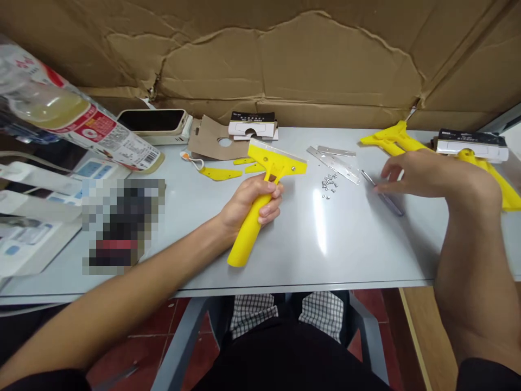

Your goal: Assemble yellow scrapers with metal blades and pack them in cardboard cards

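1. Head view: the left hand (250, 203) was clamped around the handle of a yellow scraper (260, 198), its bladed head lying on the grey table (285, 255) near the middle.
2. The right hand (423, 174), fingers loosely spread, rested its fingertips on a slim screwdriver (385, 196) and had not yet closed on it.
3. Small screws (329, 184) and spare metal blades (336, 160) lay between the two hands.
4. The step looked like assembly of the scraper; fastening would likely call for a firm grasp of the screwdriver.
5. Both forearms reached forward, the right wrist bent inward. More yellow scraper bodies (396, 138) lay at far right.
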A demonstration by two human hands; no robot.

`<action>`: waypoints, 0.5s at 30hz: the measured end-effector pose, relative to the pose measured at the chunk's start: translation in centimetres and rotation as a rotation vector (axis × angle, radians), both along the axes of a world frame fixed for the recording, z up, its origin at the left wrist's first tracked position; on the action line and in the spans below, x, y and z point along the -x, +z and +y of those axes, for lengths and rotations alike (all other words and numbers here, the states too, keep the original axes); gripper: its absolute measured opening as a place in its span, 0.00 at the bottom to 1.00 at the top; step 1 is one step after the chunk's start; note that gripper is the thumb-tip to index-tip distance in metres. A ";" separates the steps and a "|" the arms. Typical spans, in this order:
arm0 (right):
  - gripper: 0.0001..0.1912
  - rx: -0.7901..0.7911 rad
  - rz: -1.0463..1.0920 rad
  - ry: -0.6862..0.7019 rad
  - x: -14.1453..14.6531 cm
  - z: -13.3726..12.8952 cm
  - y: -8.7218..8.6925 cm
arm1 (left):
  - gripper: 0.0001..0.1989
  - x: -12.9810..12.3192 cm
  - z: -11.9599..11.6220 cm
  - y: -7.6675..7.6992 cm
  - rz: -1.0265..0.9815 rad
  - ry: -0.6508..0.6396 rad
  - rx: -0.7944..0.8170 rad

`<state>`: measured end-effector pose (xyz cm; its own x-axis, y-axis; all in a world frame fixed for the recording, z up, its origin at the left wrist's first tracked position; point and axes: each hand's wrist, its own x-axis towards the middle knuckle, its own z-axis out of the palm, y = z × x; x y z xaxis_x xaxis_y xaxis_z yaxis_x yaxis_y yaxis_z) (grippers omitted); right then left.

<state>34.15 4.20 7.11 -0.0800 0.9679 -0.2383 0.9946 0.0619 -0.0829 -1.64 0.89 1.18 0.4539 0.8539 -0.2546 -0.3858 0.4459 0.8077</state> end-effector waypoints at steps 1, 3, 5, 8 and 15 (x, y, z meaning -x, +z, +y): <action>0.19 0.041 -0.023 -0.015 -0.4 0.2 -0.2 | 0.12 0.1 0.1 0.1 -0.001 0.006 -0.006; 0.19 0.081 -0.038 -0.017 -0.5 0.5 -0.7 | 0.11 0.2 0.3 0.1 0.002 0.017 -0.011; 0.17 0.105 -0.036 0.009 -0.4 0.7 -1.2 | 0.12 0.2 0.4 0.1 0.006 0.022 -0.010; 0.13 0.148 0.006 0.083 -0.6 1.3 -1.8 | 0.11 0.1 0.4 0.0 0.008 0.030 -0.005; 0.10 -0.084 0.312 0.260 0.5 0.2 -0.2 | 0.13 -0.3 0.2 -0.3 -0.016 0.022 -0.003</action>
<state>33.67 4.42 6.91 -0.3807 0.9208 -0.0850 0.8729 0.3275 -0.3617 -1.35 1.04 0.89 0.4393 0.8644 -0.2445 -0.4082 0.4345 0.8029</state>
